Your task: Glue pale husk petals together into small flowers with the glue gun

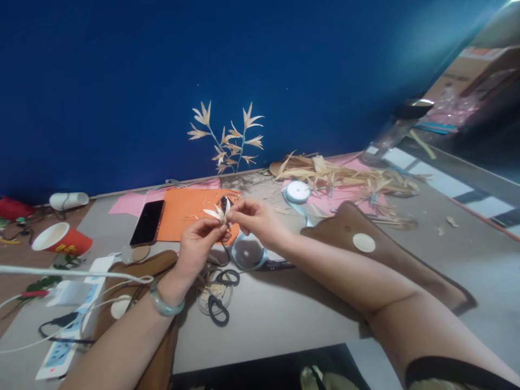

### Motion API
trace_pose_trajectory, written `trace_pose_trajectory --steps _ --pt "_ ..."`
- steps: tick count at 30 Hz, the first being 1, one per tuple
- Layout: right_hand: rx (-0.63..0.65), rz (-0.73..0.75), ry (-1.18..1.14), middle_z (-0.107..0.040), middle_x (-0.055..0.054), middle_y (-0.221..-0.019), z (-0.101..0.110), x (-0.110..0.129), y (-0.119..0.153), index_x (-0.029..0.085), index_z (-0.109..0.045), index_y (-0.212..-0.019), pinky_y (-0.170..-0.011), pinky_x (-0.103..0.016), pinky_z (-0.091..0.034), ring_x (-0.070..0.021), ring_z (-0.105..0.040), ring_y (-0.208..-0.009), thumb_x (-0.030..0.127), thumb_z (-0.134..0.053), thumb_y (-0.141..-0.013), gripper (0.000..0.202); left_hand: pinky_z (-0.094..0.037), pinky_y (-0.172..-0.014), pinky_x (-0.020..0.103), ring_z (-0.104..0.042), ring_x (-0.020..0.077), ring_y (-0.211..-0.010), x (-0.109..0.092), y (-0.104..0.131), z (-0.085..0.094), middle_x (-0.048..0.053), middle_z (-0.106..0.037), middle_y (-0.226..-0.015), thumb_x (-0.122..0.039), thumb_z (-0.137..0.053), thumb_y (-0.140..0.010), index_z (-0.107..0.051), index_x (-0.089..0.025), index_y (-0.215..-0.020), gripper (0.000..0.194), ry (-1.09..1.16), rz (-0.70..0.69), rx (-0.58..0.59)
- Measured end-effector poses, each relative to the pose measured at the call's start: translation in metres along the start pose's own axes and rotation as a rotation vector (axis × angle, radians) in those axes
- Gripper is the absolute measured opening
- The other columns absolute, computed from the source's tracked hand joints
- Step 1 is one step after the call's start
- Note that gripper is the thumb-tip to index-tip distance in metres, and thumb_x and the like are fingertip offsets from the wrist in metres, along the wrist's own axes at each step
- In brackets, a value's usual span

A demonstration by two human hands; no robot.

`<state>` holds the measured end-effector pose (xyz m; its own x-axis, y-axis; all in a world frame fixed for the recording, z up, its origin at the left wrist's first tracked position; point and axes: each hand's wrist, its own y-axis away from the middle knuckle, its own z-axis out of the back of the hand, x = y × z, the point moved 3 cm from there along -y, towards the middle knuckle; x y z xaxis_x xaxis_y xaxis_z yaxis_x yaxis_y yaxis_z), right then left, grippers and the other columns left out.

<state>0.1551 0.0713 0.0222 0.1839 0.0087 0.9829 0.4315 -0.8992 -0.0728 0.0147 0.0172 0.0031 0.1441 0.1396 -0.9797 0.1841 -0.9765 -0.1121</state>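
Observation:
A small pale husk flower (220, 213) is held between both hands above the orange sheet. My left hand (199, 238), with a bracelet at the wrist, pinches its base. The fingertips of my right hand (254, 219) close on the flower's right side. Behind them stand branches with several husk flowers (233, 141) against the blue wall. Black-handled scissors (218, 310) lie below my hands. A roll of light-blue ribbon (248, 251) is partly behind my right wrist.
A phone (147, 222) rests on the orange sheet (179, 208). At left are a red paper cup (63, 239) and a power strip (60, 352) with cables. Dried husks (325, 172), a white ribbon spool (298, 191) and a brown bear-shaped mat (390, 254) lie at right.

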Motion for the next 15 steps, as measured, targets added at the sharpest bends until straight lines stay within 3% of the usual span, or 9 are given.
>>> trace_pose_trajectory --steps 15 --pt "0.04 -0.068 -0.069 -0.055 0.006 -0.054 -0.0013 -0.0025 -0.0008 0.016 -0.058 -0.069 -0.044 -0.018 -0.03 -0.0034 -0.04 -0.044 0.027 -0.074 -0.065 0.02 -0.058 -0.062 0.031 -0.068 0.0171 -0.057 0.0004 -0.0003 -0.0019 0.002 -0.069 -0.062 -0.03 -0.082 -0.062 -0.065 -0.014 -0.069 0.025 -0.076 0.107 0.048"
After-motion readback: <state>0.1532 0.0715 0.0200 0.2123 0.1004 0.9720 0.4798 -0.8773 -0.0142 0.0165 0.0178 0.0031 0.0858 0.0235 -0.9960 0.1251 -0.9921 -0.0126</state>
